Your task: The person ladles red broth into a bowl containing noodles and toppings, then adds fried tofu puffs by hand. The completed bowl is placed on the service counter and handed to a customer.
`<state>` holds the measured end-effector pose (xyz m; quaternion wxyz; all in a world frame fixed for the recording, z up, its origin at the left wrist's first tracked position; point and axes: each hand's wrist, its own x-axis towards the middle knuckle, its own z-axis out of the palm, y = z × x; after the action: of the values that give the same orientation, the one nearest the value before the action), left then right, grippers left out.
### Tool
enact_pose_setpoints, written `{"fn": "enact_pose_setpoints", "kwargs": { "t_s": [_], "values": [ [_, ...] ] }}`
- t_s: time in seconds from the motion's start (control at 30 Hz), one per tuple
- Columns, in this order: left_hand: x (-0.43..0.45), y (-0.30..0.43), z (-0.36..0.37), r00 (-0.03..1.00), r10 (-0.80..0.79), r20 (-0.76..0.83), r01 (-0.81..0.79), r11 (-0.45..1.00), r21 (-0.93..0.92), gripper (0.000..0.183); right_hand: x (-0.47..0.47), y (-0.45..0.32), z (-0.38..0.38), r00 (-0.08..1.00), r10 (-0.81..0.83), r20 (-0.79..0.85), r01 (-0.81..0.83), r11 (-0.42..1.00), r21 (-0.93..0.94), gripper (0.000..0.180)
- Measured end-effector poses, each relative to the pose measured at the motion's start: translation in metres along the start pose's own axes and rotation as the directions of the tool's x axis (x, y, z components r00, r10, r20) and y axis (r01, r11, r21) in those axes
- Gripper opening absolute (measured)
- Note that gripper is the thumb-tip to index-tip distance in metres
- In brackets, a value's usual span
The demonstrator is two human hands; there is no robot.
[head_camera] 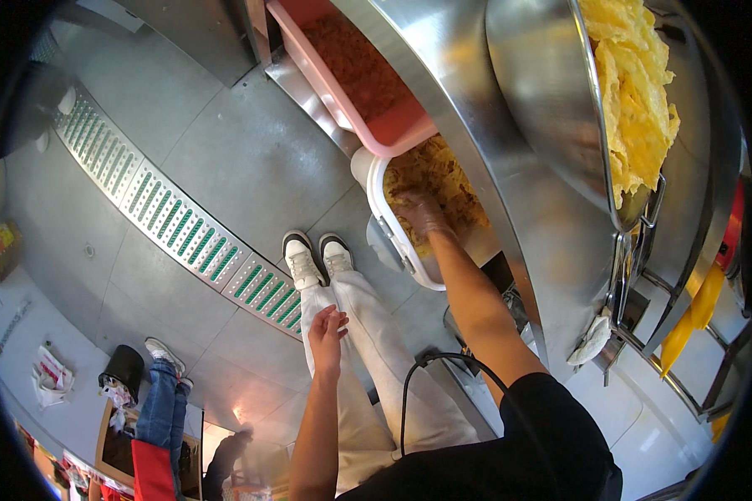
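Note:
My right hand (421,213), in a clear glove, reaches down into a white plastic bin (375,181) of yellow fried sheets (438,172) under the steel counter. Its fingertips are partly hidden among the pieces, so its grip cannot be made out. My left hand (328,325) hangs over my legs, fingers loosely curled and apart, holding nothing. Beside the white bin, a pink plastic tub (382,147) holds a reddish-brown food (357,69). On the counter, a large steel bowl (548,94) bears a heap of similar yellow fried sheets (633,106).
The steel counter (476,144) overhangs both bins. A white cloth (592,338) lies near a metal rack (655,369). A drain grate (188,232) crosses the tiled floor. Another person in jeans (156,401) stands near a black bin (122,369). A black cable (407,388) hangs before me.

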<state>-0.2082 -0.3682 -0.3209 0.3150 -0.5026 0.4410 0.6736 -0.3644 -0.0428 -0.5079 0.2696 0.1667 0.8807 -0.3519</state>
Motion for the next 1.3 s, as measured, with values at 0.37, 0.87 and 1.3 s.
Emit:
{"fn": "enact_pose_setpoints", "kwargs": {
  "t_s": [0.37,0.87,1.3],
  "values": [
    [-0.011,0.006,0.012,1.0,-0.003,0.026,0.003,1.0,-0.009,0.033,-0.073,-0.09,-0.088,0.889,0.453,-0.072,-0.169,0.47,0.867,0.043],
    [-0.119,0.034,-0.027,0.998,0.051,0.025,-0.052,0.998,0.023,0.036,-0.255,-0.351,-0.121,0.98,-0.046,0.192,-0.151,0.451,0.88,0.032],
    [-0.307,0.278,0.092,0.669,0.721,0.183,-0.739,0.672,0.054,0.031,-0.237,-0.494,-0.359,0.612,-0.448,-0.651,0.649,0.755,0.091,0.025]
  ]
}}
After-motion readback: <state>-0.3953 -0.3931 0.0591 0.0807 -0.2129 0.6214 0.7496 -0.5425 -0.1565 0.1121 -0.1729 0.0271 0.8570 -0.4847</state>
